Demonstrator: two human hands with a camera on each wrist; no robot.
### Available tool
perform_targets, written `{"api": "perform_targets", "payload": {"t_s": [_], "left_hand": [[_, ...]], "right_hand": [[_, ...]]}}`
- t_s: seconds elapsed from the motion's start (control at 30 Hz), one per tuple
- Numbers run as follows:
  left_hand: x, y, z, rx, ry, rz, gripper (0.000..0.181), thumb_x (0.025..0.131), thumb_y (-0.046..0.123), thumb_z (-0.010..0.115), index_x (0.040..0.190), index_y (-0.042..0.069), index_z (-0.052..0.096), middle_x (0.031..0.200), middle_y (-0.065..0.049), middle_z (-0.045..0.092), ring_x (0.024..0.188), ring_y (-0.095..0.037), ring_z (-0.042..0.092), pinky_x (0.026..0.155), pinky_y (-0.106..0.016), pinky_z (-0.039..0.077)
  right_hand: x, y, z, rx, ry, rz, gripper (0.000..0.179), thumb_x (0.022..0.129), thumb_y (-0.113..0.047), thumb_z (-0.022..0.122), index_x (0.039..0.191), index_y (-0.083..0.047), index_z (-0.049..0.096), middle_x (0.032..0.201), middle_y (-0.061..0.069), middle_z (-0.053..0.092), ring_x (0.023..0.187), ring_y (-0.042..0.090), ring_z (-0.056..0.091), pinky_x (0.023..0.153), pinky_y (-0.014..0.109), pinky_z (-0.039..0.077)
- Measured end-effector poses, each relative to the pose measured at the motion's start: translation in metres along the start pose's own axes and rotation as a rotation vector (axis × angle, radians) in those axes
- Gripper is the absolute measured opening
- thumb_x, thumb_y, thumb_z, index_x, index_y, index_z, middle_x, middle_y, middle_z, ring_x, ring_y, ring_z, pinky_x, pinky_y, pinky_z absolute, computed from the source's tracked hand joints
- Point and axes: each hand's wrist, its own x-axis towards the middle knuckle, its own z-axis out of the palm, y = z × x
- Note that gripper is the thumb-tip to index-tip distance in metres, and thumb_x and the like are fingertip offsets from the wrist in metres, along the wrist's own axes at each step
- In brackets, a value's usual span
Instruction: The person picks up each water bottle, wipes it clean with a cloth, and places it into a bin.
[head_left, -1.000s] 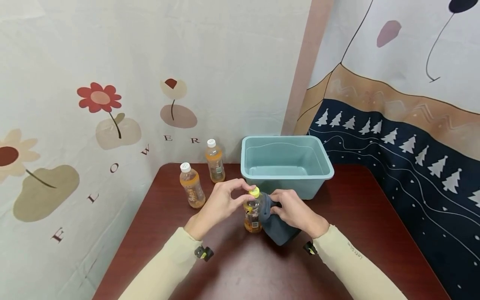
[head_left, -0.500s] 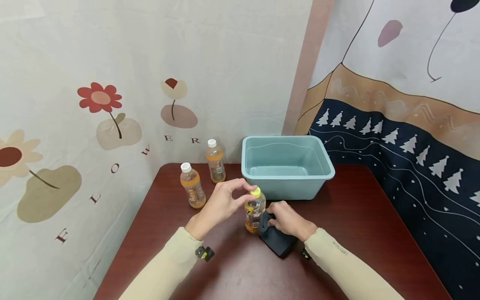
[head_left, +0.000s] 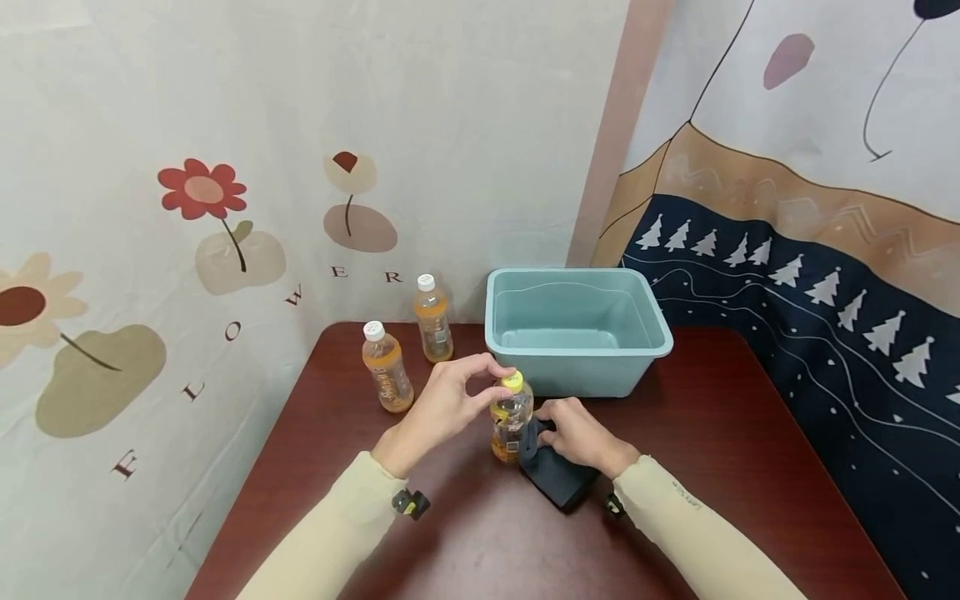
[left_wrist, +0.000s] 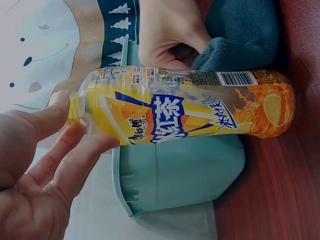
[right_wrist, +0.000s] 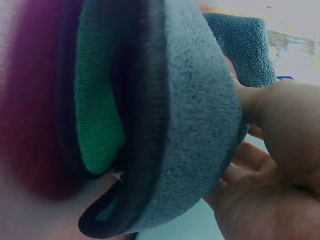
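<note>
Left grip is pinching a bottle by its yellow cap; at four o'clock, right grip is clutching cloth.

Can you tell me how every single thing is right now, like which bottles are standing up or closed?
Yellow-capped bottle: upright, capped
Left hand: pinching that bottle's cap
Gray-blue cloth: folded over
Right hand: gripping the cloth
Nearer white-capped bottle: upright, capped
Farther white-capped bottle: upright, capped
Blue bin: upright, open-topped
</note>
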Motion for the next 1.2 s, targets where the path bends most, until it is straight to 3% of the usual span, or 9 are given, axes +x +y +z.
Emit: {"api": "perform_targets", "payload": {"t_s": [0.13,0.27,0.47,0.77,1.03,1.2], "left_hand": [[0.0,0.0,0.0,-0.002,-0.002,0.0,0.021,0.098,0.023,0.095,0.116,0.022,0.083,0.129,0.005,0.089,0.123,-0.016,0.084,0.098,-0.033,0.068],[0.0,0.0,0.0,-0.005,0.001,0.009,0.021,0.098,0.022,0.095,0.116,0.022,0.084,0.128,0.004,0.09,0.123,-0.016,0.084,0.1,-0.037,0.07],[0.0,-0.001,0.001,-0.008,-0.005,0.01,0.02,0.099,0.022,0.095,0.114,0.022,0.083,0.128,0.005,0.09,0.125,-0.016,0.084,0.104,-0.04,0.07],[0.001,-0.001,-0.001,-0.016,-0.007,0.024,0.021,0.098,0.019,0.095,0.115,0.019,0.083,0.128,0.001,0.09,0.124,-0.02,0.084,0.108,-0.052,0.069],[0.002,0.0,-0.001,-0.007,-0.025,0.012,0.021,0.099,0.018,0.094,0.117,0.018,0.083,0.129,0.001,0.089,0.126,-0.02,0.084,0.111,-0.05,0.068],[0.002,0.0,-0.002,0.006,-0.031,0.006,0.02,0.1,0.017,0.093,0.117,0.018,0.083,0.13,0.001,0.089,0.127,-0.02,0.083,0.11,-0.046,0.068]], "right_hand": [[0.0,-0.005,-0.007,-0.017,0.03,-0.01,0.025,0.1,0.004,0.085,0.116,-0.014,0.09,0.12,0.006,0.088,0.1,0.015,0.08,0.081,0.027,0.059],[0.0,-0.011,-0.017,-0.029,0.059,-0.016,0.035,0.1,0.005,0.084,0.131,-0.009,0.088,0.123,0.006,0.088,0.115,0.021,0.083,0.089,0.031,0.067],[-0.002,-0.019,-0.032,-0.038,0.089,-0.037,0.038,0.101,0.006,0.082,0.136,-0.008,0.087,0.119,0.003,0.088,0.111,0.018,0.083,0.09,0.033,0.068],[-0.001,-0.036,-0.059,-0.035,0.11,-0.036,0.038,0.104,0.002,0.084,0.141,-0.006,0.084,0.124,0.005,0.087,0.111,0.017,0.081,0.095,0.039,0.07],[-0.001,-0.054,-0.077,-0.015,0.158,-0.058,0.044,0.1,-0.006,0.092,0.143,-0.005,0.082,0.13,0.009,0.086,0.115,0.021,0.08,0.105,0.048,0.07],[0.002,-0.062,-0.079,-0.002,0.219,-0.114,0.041,0.098,-0.01,0.095,0.139,-0.007,0.085,0.129,0.007,0.086,0.112,0.02,0.081,0.102,0.046,0.071]]}}
